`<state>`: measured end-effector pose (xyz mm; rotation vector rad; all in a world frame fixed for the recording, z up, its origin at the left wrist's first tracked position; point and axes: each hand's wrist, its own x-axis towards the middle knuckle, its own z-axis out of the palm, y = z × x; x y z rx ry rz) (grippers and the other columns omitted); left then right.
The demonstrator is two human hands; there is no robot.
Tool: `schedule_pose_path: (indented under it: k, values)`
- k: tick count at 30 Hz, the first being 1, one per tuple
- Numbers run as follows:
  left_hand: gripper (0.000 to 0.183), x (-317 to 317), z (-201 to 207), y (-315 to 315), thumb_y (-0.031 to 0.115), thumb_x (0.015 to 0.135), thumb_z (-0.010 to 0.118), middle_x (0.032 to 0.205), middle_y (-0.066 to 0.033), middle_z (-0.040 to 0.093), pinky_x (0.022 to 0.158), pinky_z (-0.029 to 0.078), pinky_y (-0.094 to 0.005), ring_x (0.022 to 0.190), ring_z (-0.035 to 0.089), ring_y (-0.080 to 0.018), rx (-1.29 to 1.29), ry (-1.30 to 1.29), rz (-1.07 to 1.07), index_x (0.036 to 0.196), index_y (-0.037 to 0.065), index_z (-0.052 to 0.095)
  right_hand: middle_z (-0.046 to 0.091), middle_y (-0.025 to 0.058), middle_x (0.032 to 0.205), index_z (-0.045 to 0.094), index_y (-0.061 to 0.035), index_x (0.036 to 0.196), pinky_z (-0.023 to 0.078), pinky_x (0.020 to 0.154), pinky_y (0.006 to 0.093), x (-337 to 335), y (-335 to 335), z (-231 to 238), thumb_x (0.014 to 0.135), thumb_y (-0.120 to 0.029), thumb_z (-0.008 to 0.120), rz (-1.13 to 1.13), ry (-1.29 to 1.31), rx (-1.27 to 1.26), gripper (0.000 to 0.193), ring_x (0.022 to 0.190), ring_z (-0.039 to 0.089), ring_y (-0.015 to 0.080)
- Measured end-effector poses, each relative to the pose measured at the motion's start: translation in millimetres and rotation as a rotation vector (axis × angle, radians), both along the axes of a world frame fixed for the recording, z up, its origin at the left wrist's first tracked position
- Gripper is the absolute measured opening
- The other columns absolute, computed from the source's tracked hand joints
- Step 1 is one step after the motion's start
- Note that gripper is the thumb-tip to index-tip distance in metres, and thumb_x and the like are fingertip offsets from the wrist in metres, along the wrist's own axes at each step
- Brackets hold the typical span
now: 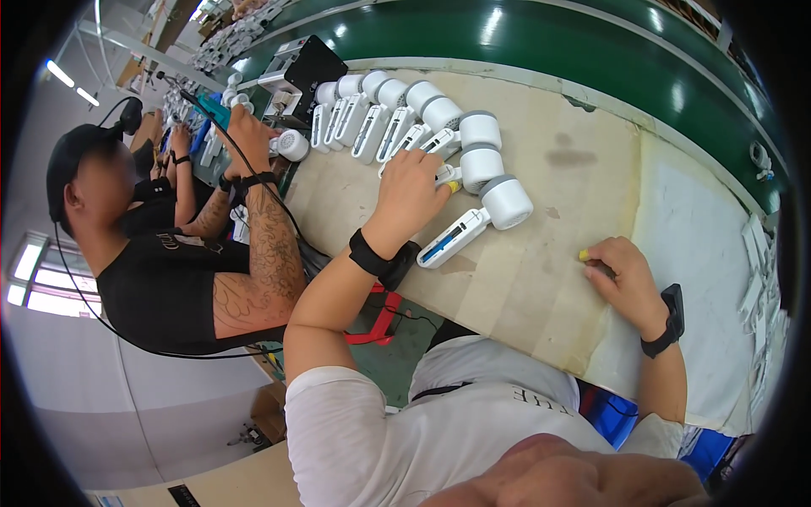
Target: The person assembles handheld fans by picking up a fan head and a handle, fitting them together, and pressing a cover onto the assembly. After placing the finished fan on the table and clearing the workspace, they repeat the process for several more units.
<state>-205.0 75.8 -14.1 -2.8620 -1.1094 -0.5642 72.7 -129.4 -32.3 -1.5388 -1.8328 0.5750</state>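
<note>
Head view: the left hand (409,194) lies over the handle of a white round-headed device (481,167) toward the row's near end on the table (541,283); its grip is hidden. Farther right, the right hand (629,275) is loosely curled, holding unclear. Lifting by the handle should avoid knocking the nearest device (506,203).

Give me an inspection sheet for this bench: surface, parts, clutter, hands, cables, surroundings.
Surface: beige tabletop, stained in patches.
Job's things: white round-headed devices in a curved row; nearest handle shows a blue strip.
Clutter: white parts heaped along the right edge.
Hands: left hand at a device's handle, grip unclear; right hand apart from the row, nothing seen held.
Cables: black cable behind the co-worker.
Surroundings: green conveyor beyond the tabletop.
</note>
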Motion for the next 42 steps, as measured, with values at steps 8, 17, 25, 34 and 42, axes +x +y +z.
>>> schedule_pose_path:
  k: [8,17,25,34,42]
  values:
    - [0.018,9,0,3,0.017,0.072,0.064,0.070,-0.0161,0.060,0.062,0.047,-0.0432,0.070,0.060,-0.0340,-0.202,0.086,0.051,0.079,0.002,0.055,0.054,0.0099,0.080,0.058,-0.0018,0.089,0.043,0.063,0.0321,1,1,4,0.073,-0.002,0.063,0.002,-0.007,0.000,0.017,0.074,0.051,0.0256]
    - [0.033,-5,24,36,0.015,0.077,0.062,0.077,-0.0152,0.064,0.064,0.050,-0.0351,0.072,0.064,-0.0260,-0.378,-0.233,-0.003,0.106,0.003,0.054,0.053,0.0105,0.079,0.058,-0.0023,0.089,0.044,0.060,0.0313,-1,5,3,0.073,-0.002,0.063,0.029,-0.018,0.042,0.017,0.072,0.051,0.0258]
    - [0.030,88,60,-39,0.016,0.089,0.055,0.103,-0.0127,0.062,0.084,0.049,-0.0350,0.091,0.062,-0.0232,-1.443,-1.113,-0.476,0.116,0.005,0.050,0.057,0.0105,0.108,0.044,0.0001,0.122,0.042,0.090,0.0300,-3,-2,18,0.084,-0.009,0.059,-0.044,0.519,-0.056,0.042,0.100,0.056,0.0185]
    - [0.046,160,1,-77,0.022,0.089,0.057,0.120,-0.0155,0.053,0.096,0.041,-0.0392,0.112,0.051,-0.0230,-1.762,-1.191,-0.559,0.128,0.008,0.036,0.055,0.0107,0.111,0.039,0.0001,0.127,0.044,0.083,0.0313,-1,-2,27,0.085,-0.018,0.060,-0.209,0.717,-0.100,0.051,0.096,0.056,0.0190]
    - [0.045,157,3,-62,0.024,0.088,0.058,0.117,-0.0159,0.056,0.098,0.038,-0.0424,0.113,0.051,-0.0280,-1.765,-0.999,-0.758,0.125,0.003,0.043,0.056,0.0167,0.104,0.045,0.0015,0.120,0.046,0.080,0.0354,16,-10,31,0.081,-0.014,0.063,-0.250,0.213,0.123,0.046,0.092,0.056,0.0300]
